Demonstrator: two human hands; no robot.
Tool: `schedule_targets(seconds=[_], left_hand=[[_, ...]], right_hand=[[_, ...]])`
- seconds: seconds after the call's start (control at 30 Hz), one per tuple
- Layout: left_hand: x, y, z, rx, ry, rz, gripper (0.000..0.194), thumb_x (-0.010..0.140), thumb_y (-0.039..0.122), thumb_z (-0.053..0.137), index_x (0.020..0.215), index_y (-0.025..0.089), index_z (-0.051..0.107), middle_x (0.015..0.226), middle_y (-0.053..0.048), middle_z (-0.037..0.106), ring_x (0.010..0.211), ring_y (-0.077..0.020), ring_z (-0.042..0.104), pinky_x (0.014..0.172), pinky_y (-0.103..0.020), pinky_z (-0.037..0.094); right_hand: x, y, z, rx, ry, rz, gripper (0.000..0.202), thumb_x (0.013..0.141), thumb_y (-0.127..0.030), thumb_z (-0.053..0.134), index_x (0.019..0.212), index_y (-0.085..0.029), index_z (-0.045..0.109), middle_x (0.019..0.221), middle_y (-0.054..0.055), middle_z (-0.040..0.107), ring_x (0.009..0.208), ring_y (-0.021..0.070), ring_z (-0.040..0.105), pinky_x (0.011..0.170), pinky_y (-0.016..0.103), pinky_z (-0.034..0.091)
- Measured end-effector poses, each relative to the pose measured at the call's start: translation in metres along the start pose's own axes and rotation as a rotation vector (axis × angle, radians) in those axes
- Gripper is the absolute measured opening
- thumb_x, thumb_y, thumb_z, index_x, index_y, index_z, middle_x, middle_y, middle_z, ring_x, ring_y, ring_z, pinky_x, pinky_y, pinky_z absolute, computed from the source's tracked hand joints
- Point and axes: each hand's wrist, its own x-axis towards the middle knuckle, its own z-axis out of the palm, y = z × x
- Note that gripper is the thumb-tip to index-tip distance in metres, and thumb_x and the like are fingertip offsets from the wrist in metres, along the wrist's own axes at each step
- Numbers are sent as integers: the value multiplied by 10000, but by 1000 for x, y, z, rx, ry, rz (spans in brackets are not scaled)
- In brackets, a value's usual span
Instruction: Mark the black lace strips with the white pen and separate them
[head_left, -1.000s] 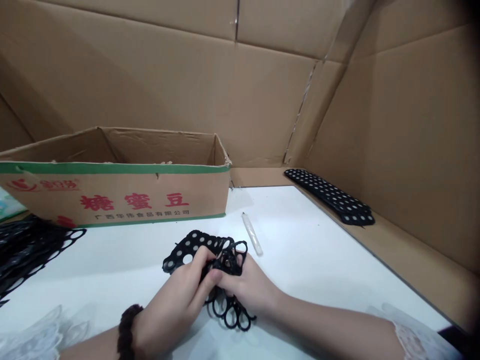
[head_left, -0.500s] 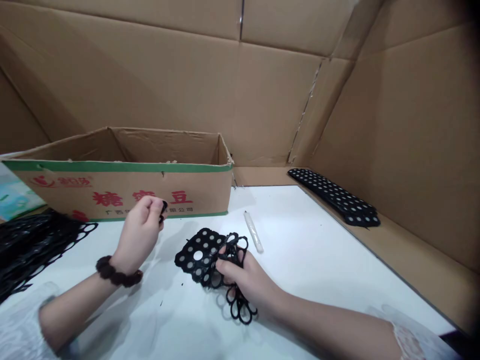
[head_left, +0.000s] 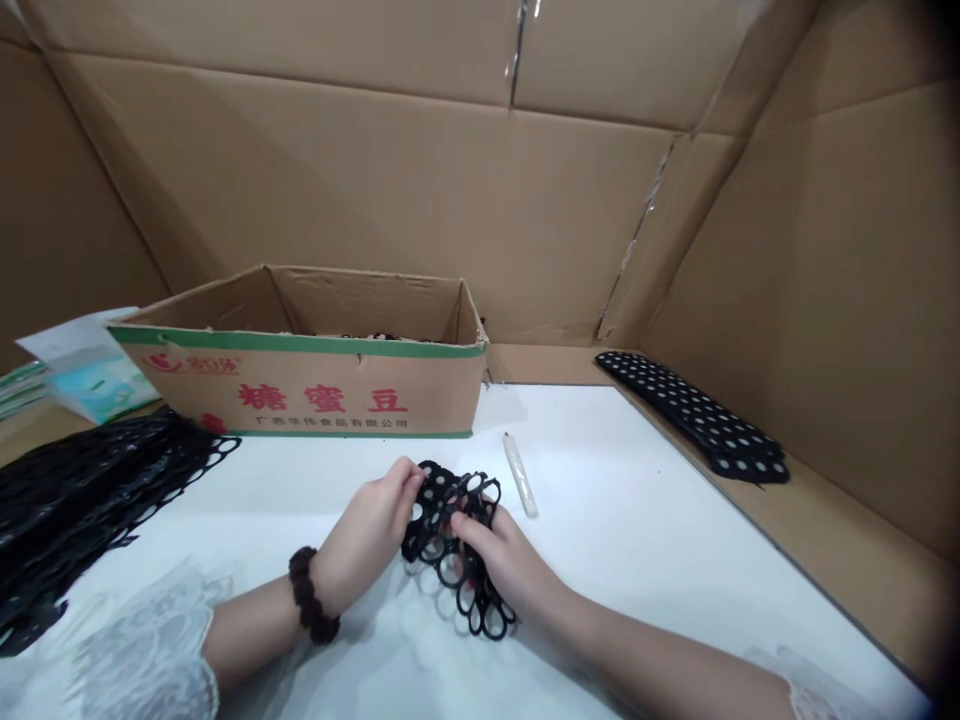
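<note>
Mesh [head_left: 431, 520] is bunching in my gripping right hand [head_left: 517, 565]; my left hand [head_left: 367, 535] is pinching its ten-o'clock edge, ideally gently.

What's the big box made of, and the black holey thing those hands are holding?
The box looks like dull brown cardboard: its rim is creased and rough. The black holey thing bends and bunches, so it's probably something soft like rubber or foam; I can't tell which.

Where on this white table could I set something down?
The widest free patch of table lies between the pale stick, right hand and right edge; a smaller one between carton, left hand and black netting. It's crowded around the dotted black piece in both hands.
</note>
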Motion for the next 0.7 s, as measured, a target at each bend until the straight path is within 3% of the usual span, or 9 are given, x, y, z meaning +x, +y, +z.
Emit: schedule_targets(seconds=[0.2, 0.43, 0.6, 0.7], left_hand=[[-7, 8, 11, -111, -58, -30, 222, 893, 329, 265, 811, 214, 437, 708, -10, 571, 612, -171, 530, 586, -258, 350], [-17, 22, 17, -247, -112, -66, 194, 861, 405, 354, 840, 217, 395, 650, 6, 580, 612, -177, 552, 581, -254, 383], [-16, 19, 13, -291, -164, -54, 188, 862, 402, 355, 856, 216, 374, 657, 1, 574, 623, -181, 564, 602, -260, 397], [-13, 19, 13, -391, -112, -82, 224, 865, 421, 342, 818, 209, 398, 691, -7, 566, 644, -164, 555, 631, -261, 406]], right_hand=[[7, 3, -1, -48, -6, -124, 268, 733, -412, 536, 730, -151, 477, 553, -36, 486, 417, 67, 456, 396, 186, 333], [8, 7, -3, -75, 25, -180, 344, 744, -470, 518, 660, -137, 519, 465, -23, 486, 434, 93, 468, 460, 218, 378], [7, 9, 1, 14, 1, -159, 382, 743, -497, 518, 805, -120, 530, 499, -24, 490, 451, 82, 468, 468, 204, 369], [10, 14, 3, 56, 23, -116, 470, 699, -564, 529, 880, -131, 488, 569, -12, 519, 441, 74, 478, 449, 197, 361]])
